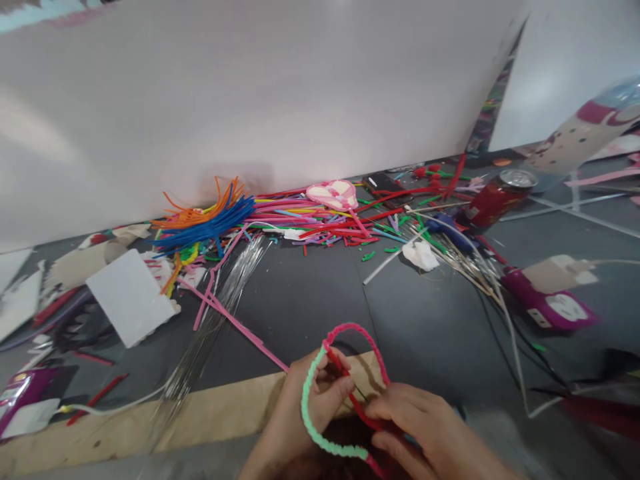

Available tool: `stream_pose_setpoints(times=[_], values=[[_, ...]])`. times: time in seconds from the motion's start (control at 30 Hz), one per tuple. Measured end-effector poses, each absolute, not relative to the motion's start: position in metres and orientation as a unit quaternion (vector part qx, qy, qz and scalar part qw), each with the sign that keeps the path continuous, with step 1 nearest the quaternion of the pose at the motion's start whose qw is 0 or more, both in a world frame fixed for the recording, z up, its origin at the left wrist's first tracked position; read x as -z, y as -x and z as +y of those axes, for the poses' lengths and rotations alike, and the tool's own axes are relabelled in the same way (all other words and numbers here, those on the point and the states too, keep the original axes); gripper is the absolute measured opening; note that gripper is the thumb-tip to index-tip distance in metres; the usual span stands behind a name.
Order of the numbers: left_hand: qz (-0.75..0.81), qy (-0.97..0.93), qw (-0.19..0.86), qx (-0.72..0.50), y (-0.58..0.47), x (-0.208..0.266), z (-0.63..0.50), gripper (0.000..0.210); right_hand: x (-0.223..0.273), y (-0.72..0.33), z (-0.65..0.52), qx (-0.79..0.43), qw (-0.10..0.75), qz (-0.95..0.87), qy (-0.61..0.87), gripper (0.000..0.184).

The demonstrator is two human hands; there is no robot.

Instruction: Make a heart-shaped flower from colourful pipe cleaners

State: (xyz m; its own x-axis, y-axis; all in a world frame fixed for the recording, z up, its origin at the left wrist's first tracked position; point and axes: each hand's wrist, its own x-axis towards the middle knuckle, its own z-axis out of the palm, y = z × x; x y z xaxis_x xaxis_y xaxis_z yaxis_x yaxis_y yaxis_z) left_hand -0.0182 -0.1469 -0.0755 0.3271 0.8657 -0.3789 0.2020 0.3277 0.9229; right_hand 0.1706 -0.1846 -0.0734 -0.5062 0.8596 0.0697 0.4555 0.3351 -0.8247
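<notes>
A hoop (306, 410) of twisted pipe cleaner, part mint green and part hot pink, stands at the front middle of the table. My left hand (320, 407) is closed inside it, thumb and fingers pinching a red pipe cleaner (357, 405). That red length runs across to my right hand (423, 427), whose fingers are closed around it at the hoop's right side. A dark thin piece shows between the two hands; its kind is unclear. The lower end of the hoop passes under my right hand, partly hidden.
Behind lie blue pipe cleaners (210, 227), orange ones (200, 217) and a pink-and-white heart (333, 195). Thin metal wires (235, 280) are at left, near a white card (129, 297). At right are a red can (497, 200), a glue gun (453, 230) and a purple power strip (557, 310).
</notes>
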Motion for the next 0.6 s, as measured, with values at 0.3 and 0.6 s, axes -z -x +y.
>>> stream_pose_setpoints(times=[0.3,0.6], values=[[0.555,-0.528,0.581,-0.274,0.026,0.073,-0.142,0.004,0.085,-0.168,-0.178,-0.278,0.290,-0.838,0.369,0.021],[0.519,-0.531,0.608,-0.281,0.027,0.073,-0.143,0.004,0.072,-0.163,-0.167,-0.026,0.406,-0.868,0.284,0.026]])
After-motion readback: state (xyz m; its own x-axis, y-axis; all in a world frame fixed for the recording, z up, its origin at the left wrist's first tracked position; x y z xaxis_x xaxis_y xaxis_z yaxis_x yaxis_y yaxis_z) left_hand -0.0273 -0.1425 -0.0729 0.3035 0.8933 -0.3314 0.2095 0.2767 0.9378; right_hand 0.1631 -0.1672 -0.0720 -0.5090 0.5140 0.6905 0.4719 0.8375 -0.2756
